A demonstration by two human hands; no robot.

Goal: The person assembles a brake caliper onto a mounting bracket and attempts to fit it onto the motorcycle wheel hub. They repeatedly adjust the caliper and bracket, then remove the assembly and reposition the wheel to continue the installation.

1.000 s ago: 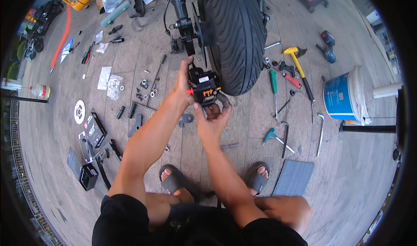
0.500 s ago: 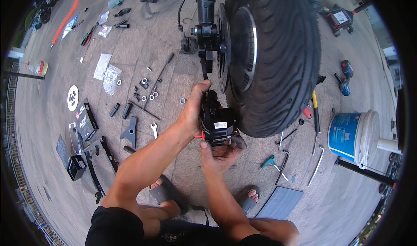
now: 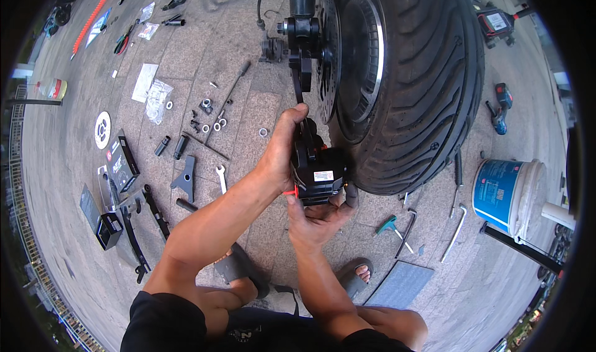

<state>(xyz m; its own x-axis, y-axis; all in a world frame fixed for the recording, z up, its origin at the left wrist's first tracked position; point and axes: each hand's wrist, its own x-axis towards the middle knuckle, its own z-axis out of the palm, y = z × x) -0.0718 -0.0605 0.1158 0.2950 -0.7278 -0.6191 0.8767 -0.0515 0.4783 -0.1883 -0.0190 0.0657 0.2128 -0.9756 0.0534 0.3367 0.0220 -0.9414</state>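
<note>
Paving [image 3: 264, 107] w/ tools [image 3: 221, 178]; blk caliper [image 3: 318, 164] held beside tyre [image 3: 428, 85]; gripped by L hand [image 3: 278, 154], R hand [image 3: 316, 228] w/ fingers curled round near end; orange-marked face now turned from view, so uncheckable.

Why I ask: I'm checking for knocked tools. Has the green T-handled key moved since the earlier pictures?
No: against the grey mat, the green T-handled key keeps its place, just beyond it, though the view shifted.

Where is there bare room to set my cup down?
Bare paving lies between the grey mat and the black bar. A smaller patch lies between the right hand and the green-handled tool. Left of the left hand is crowded: wrench, rings, black box.
</note>
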